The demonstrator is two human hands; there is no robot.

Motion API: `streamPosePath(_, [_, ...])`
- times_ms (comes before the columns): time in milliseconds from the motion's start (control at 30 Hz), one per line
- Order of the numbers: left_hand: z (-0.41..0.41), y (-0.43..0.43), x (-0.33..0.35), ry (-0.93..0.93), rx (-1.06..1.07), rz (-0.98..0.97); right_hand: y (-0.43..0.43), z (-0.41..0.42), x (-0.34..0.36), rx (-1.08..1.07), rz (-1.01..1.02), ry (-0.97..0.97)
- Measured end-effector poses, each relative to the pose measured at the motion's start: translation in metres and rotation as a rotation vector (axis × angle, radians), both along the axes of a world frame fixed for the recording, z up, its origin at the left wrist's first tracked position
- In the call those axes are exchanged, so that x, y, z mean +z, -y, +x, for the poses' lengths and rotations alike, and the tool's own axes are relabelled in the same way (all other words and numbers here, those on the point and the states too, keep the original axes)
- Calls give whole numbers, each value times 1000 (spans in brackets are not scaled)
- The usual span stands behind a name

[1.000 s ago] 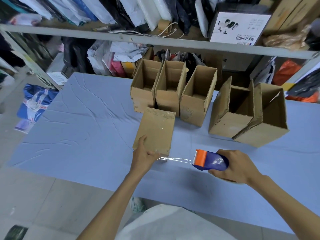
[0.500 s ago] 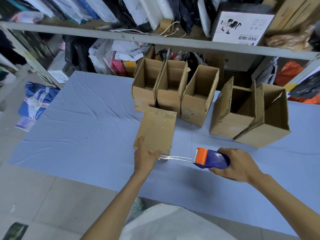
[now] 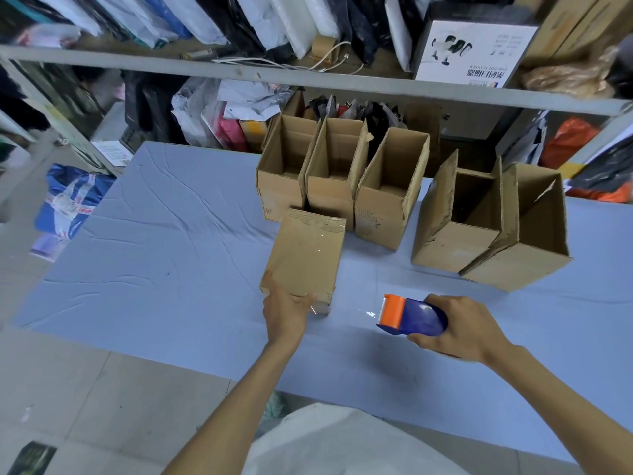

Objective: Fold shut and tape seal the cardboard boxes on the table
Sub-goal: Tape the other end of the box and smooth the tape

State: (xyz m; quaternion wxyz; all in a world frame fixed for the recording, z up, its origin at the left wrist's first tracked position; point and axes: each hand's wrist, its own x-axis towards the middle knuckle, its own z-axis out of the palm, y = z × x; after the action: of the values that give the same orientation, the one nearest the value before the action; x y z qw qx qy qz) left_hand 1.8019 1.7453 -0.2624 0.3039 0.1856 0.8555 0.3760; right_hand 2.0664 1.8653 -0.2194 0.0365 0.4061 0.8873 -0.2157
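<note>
brown cardboard boxes (image 3: 387,197), pale blue table (image 3: 154,255), blue-and-orange tape dispenser (image 3: 411,315).

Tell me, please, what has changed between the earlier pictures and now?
The tape that stretched from the closed box to the tape dispenser is now cut; only a short end glints by the dispenser. The right hand still grips the dispenser in about the same place, and the left hand still presses the box's near end. The five open boxes did not move.
</note>
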Motion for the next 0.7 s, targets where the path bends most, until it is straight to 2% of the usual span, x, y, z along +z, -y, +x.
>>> streamPosePath(133, [-11, 1, -7, 104, 29, 31, -2, 0, -4, 7, 9, 11])
streamPosePath(267, [-22, -3, -25, 180, 24, -31, -3, 0, -6, 20, 19, 13])
streamPosePath(367, [-26, -6, -29, 189, 29, -79, -3, 0, -7, 21, 22, 17])
streamPosePath(533, [-13, -7, 0, 141, 5, -127, -3, 1, -6, 10, 20, 13])
streamPosePath(700, [-18, -10, -10, 104, -13, -173, -2, 3, -5, 9, 22, -4])
